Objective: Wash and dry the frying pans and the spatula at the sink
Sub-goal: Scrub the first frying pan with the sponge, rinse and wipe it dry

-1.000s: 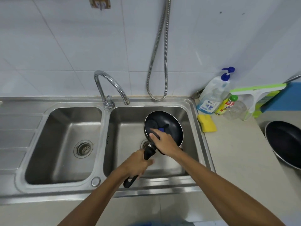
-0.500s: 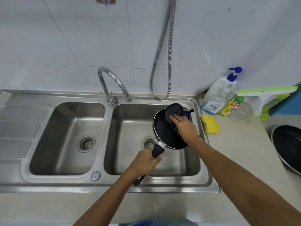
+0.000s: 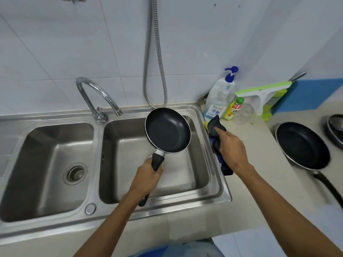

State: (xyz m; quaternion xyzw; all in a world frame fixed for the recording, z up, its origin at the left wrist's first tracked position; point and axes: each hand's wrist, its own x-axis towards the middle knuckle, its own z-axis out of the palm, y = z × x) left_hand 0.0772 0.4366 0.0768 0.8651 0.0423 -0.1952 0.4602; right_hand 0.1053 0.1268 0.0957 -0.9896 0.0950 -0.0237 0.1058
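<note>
My left hand (image 3: 146, 178) grips the black handle of a small black frying pan (image 3: 168, 130), held tilted above the right basin of the steel double sink (image 3: 213, 186). My right hand (image 3: 233, 149) holds a dark blue cloth (image 3: 216, 127) over the sink's right rim, apart from the pan. A larger black frying pan (image 3: 302, 145) lies on the counter at the right, handle pointing toward me. No spatula is plainly visible.
A curved tap (image 3: 96, 97) stands between the basins, and a metal shower hose (image 3: 156, 71) hangs on the tiled wall. A soap pump bottle (image 3: 220, 97), a yellow bottle (image 3: 233, 109) and a green-and-white squeegee (image 3: 261, 93) crowd the counter corner. Another metal pan (image 3: 336, 128) sits far right.
My right hand has lifted the cloth out of the pan and moved it right, over the sink rim. The pan now shows its whole inside.
</note>
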